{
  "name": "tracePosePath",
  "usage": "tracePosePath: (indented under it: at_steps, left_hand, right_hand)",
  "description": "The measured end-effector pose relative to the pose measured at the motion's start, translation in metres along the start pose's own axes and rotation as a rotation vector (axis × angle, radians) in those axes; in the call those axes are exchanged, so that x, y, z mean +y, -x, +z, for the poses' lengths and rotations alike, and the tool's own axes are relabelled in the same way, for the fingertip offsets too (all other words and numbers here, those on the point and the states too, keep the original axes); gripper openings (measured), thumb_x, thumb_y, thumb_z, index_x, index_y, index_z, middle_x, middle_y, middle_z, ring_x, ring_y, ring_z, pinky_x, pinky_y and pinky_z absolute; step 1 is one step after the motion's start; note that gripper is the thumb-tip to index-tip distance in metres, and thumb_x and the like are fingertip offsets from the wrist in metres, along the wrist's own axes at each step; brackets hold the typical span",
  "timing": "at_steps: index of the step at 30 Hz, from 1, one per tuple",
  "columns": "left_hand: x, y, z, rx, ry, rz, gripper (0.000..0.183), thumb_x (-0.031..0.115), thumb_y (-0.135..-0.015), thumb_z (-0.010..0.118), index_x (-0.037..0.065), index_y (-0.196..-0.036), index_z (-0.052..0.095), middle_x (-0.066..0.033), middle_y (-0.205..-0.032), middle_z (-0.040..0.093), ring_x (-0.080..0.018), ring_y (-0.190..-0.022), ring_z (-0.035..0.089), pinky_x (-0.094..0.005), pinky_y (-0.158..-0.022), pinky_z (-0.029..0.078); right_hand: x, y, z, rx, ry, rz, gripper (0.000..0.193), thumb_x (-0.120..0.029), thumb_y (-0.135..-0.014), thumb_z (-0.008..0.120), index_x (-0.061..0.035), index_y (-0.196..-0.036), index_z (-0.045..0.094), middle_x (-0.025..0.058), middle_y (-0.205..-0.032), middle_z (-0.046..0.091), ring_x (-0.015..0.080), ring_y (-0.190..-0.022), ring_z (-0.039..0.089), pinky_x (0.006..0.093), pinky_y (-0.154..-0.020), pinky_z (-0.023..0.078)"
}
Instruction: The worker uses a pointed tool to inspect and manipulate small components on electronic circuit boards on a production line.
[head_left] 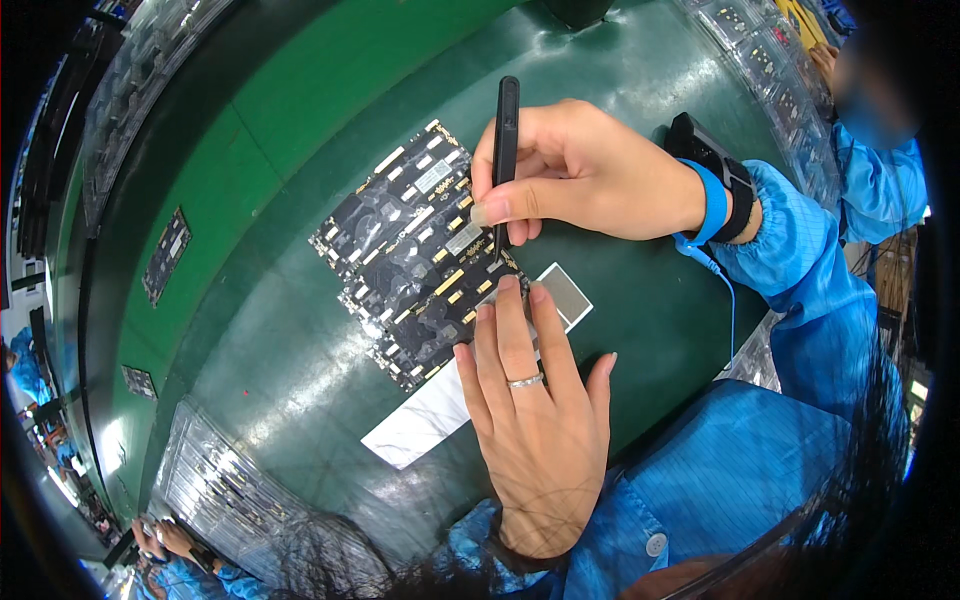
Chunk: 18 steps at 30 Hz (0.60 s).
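Observation:
A panel of joined black circuit boards (385, 285) with gold and silver parts lies on the green table. My left hand (535, 420) rests palm down with its fingers stretched out, the fingertips at the panel's lower right edge. My right hand (570, 170) grips a slim black pen-like tool (508, 120), whose lower tip reaches the board's right edge close to my left fingertips. Whether the tip touches a part is too small to tell. A white strip (415, 430) sticks out from beneath the panel and my left hand. Beside my fingers lies a grey rectangle with a white border (568, 297).
On the green strip at left lie a circuit board (167, 255) and a smaller board (139, 382). Clear plastic trays stand at lower left (215, 475) and upper right (765, 60). A thin blue cord (733, 310) hangs from my right wristband. Another person's blue sleeve (880, 185) shows at right.

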<state>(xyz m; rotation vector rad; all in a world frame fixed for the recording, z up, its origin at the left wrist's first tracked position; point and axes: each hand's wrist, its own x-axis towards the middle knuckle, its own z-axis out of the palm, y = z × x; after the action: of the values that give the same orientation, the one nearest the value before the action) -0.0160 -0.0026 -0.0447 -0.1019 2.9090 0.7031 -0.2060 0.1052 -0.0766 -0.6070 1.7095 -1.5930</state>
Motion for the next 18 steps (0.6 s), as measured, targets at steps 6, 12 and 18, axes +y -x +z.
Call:
tracePosePath:
  at_steps: [6, 12, 18]
  left_hand:
    - [-0.0017, -0.0002, -0.0009, -0.004, 0.004, 0.001, 0.082, 0.036, -0.088, 0.081, -0.003, -0.152, 0.049, -0.02, -0.16, 0.042, -0.0398, -0.141, 0.049, -0.0581, -0.116, 0.043]
    - [-0.0026, -0.0011, -0.0016, -0.002, 0.011, 0.01, 0.083, 0.036, -0.087, 0.082, -0.003, -0.152, 0.048, -0.0206, -0.161, 0.041, -0.0406, -0.141, 0.049, -0.0587, -0.115, 0.043]
    - [-0.0026, -0.0055, -0.002, 0.037, -0.024, -0.014, 0.089, 0.044, -0.086, 0.081, -0.003, -0.153, 0.046, -0.0208, -0.163, 0.04, -0.037, -0.136, 0.05, -0.0576, -0.112, 0.043]
  right_hand:
    - [0.0031, -0.0009, 0.0006, -0.017, 0.101, -0.034, 0.021, -0.018, -0.099, 0.077, -0.0003, -0.104, 0.068, 0.005, -0.088, 0.072, 0.01, -0.076, 0.07, 0.0253, -0.068, 0.056]
    - [0.0036, -0.0014, 0.0002, -0.034, 0.121, -0.086, 0.022, -0.018, -0.098, 0.078, -0.0002, -0.105, 0.067, 0.0059, -0.088, 0.074, 0.0114, -0.076, 0.071, 0.0258, -0.067, 0.056]
    - [0.0049, -0.0025, -0.0052, -0.089, 0.195, -0.135, 0.022, -0.016, -0.097, 0.078, 0.0004, -0.108, 0.067, 0.0062, -0.09, 0.075, 0.0104, -0.078, 0.071, 0.0255, -0.07, 0.057]
